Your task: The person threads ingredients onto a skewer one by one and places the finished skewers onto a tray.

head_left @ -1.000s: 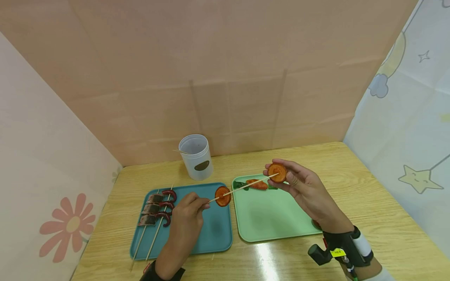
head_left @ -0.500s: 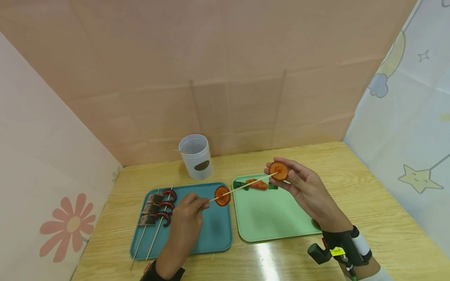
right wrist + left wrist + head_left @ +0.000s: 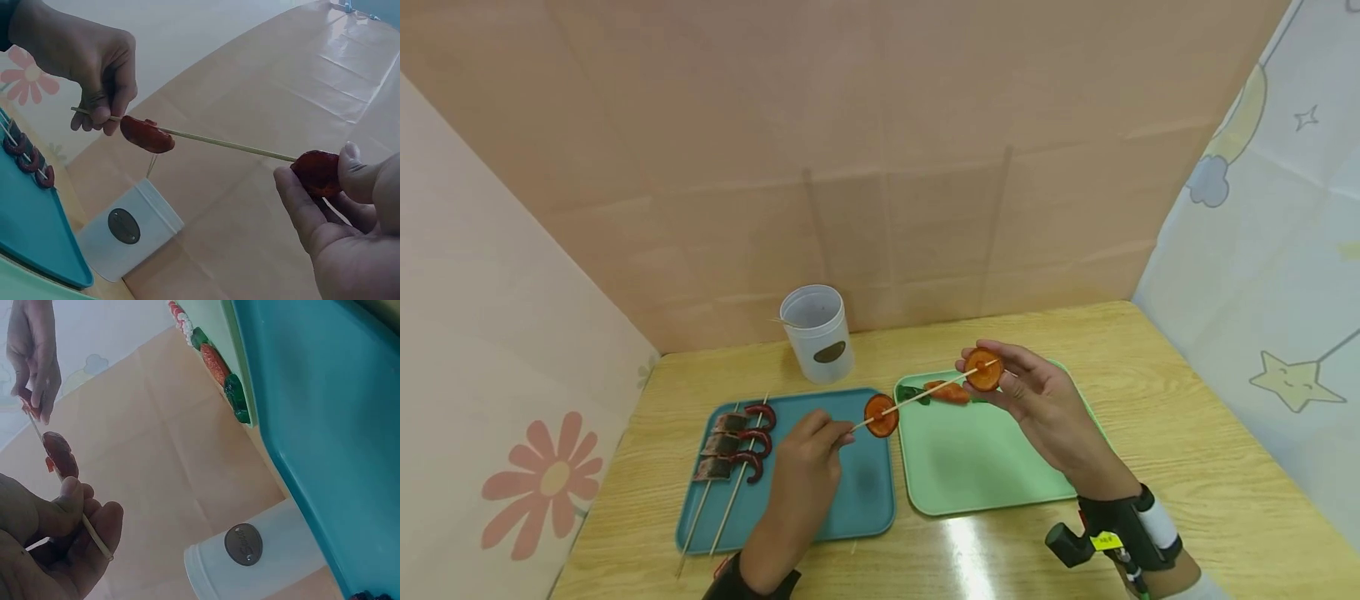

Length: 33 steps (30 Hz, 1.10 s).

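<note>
In the head view my left hand [image 3: 808,467] pinches a thin wooden skewer [image 3: 928,392] near its lower end, above the blue tray. A round orange-red food slice [image 3: 881,415] sits threaded on the skewer just beyond those fingers. My right hand [image 3: 1037,408] holds a second orange-red slice [image 3: 983,369] between thumb and fingers over the green tray. The skewer's far end crosses this slice, and its tip shows on the slice's far side. The right wrist view has the skewer [image 3: 231,146] running taut between both slices. What kind of food they are is unclear.
On the blue tray [image 3: 857,525] lie skewers with grey fish-like pieces [image 3: 715,469] and red curled tentacle-like pieces [image 3: 752,462]. The green tray [image 3: 970,467] bears orange and green pieces [image 3: 950,392] along its back. A whitish cup [image 3: 823,342] with sticks stands behind.
The right hand has shifted slightly left with its slice, and the left hand slightly right. The skewer tip now shows past the slice's middle.
</note>
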Each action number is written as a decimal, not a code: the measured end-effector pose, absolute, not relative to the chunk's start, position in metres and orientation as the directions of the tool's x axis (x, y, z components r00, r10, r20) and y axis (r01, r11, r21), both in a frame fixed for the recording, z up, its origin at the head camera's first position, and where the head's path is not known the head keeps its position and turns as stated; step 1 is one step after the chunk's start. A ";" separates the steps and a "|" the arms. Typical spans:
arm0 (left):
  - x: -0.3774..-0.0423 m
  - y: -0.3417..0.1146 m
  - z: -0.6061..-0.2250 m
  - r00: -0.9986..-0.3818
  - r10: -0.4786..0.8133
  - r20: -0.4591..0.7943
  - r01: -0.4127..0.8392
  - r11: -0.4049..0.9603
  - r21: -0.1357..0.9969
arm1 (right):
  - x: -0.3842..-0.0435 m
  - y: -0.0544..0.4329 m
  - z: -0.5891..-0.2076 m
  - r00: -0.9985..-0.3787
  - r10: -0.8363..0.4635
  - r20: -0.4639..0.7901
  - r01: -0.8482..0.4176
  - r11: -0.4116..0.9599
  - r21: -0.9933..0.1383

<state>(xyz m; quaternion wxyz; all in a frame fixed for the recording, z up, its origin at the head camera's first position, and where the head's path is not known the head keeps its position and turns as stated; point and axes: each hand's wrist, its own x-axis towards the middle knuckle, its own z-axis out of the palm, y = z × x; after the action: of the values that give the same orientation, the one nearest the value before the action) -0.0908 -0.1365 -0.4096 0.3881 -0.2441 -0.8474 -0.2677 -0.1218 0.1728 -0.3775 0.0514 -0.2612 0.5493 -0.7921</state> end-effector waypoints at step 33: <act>-0.089 -0.160 -0.396 -0.599 0.138 0.789 0.525 0.812 0.256 | -0.087 0.256 -0.443 -0.980 -0.114 -0.163 -0.062 0.953 -0.297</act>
<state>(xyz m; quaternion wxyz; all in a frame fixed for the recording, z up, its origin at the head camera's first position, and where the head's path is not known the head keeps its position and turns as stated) -0.0893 -0.1598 -0.3955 0.4045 -0.1922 -0.8616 -0.2389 -0.0868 0.2564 -0.4425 0.0894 -0.0448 0.9841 -0.1467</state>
